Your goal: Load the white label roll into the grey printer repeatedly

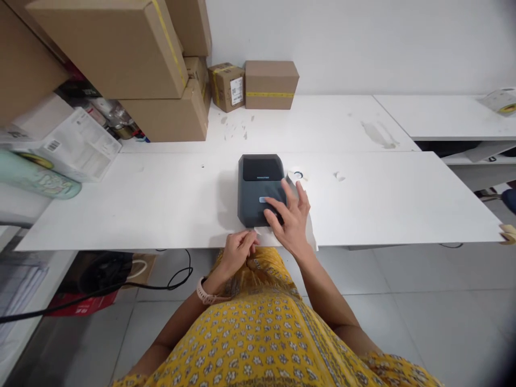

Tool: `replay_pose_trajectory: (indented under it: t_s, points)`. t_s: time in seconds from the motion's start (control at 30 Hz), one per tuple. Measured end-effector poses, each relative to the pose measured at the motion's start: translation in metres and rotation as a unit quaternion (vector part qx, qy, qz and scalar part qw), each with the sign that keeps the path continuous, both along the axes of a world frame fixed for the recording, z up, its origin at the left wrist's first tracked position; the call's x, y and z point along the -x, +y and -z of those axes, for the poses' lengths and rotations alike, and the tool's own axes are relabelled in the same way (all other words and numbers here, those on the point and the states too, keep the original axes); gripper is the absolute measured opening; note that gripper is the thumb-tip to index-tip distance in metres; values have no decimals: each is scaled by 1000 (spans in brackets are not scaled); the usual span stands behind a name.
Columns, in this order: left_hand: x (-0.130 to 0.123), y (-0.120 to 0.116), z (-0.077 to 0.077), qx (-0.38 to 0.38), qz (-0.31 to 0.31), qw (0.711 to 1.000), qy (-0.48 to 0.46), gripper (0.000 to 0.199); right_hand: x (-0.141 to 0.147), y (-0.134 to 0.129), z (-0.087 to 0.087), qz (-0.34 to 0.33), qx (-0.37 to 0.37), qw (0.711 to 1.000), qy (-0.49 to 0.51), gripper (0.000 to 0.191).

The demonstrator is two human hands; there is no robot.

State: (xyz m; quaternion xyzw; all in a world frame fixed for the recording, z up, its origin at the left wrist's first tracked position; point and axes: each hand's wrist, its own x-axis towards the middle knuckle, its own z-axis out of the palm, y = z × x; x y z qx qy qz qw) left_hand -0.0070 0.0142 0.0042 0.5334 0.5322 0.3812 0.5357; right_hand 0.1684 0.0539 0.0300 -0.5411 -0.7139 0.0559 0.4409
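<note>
A dark grey label printer with a glossy black top panel sits near the front edge of the white table. My right hand lies over its right side, fingers spread, the index fingertip at a pale lit button. Close to the printer's front, my left hand is closed with the fingers pinched together. A bit of white paper shows beside those fingertips; whether they grip it is hidden. White paper strip runs beneath my right hand, and a small roll sits at the printer's right.
Stacked cardboard boxes fill the table's left back, with two smaller boxes, one a plain brown carton, against the wall. A mint bottle lies at far left. A paper scrap is on the right. A black cable hangs below.
</note>
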Motion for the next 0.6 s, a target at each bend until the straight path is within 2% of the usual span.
replay_pose_trajectory:
  t_s: [0.07,0.17,0.23,0.3,0.37,0.43,0.5,0.6]
  points:
    - [10,0,-4,-44,-73,996,16,42,0,4,-7,-16,6,999,-50,24]
    - [20,8,-9,-116,-181,976,36,36,0,15,-13,-44,31,996,-76,21]
    - [22,18,-11,-155,-223,961,53,33,-1,19,-13,-62,37,994,-83,21]
    - [20,27,-13,-174,-215,960,56,37,-4,19,-8,-67,41,993,-83,22]
    - [15,34,-14,-153,-169,973,29,51,-7,14,3,-60,46,995,-57,28]
    - [9,37,-13,-119,-130,984,-5,58,-9,5,18,-48,55,997,12,41]
    - [5,37,-11,-106,-118,987,-20,61,-10,-3,30,-39,65,993,95,52]
    - [2,37,-10,-121,-127,984,-29,62,-11,-7,32,-42,87,978,183,55]
